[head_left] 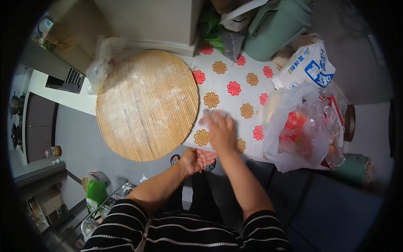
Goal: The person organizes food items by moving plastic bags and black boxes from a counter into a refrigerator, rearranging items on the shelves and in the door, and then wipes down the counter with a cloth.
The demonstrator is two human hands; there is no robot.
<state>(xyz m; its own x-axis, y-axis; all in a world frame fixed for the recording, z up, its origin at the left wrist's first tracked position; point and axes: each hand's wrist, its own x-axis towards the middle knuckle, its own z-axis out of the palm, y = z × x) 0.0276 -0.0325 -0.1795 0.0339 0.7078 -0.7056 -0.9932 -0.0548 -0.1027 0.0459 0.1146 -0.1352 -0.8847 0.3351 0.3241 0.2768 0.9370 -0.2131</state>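
Observation:
A round slatted mat (147, 105), its pale wood dusted with white powder, lies at the left and overhangs the table's front edge. Beside it a white tablecloth (235, 75) carries red and brown flower prints. My left hand (200, 160) is held palm up at the cloth's front edge, open with fingers stretched, and nothing shows in it. Over the cloth, near the mat's right rim, my right hand (222, 131) is open, fingers extended downward. Motion blurs its fingertips, so whether they touch the cloth is unclear.
A clear plastic bag (302, 130) with red contents stands at the right. Behind it are a white printed sack (308, 65) and a green pitcher (275, 29). A crumpled clear bag (100, 69) touches the mat's far left. Lower left stands a wire rack (100, 208).

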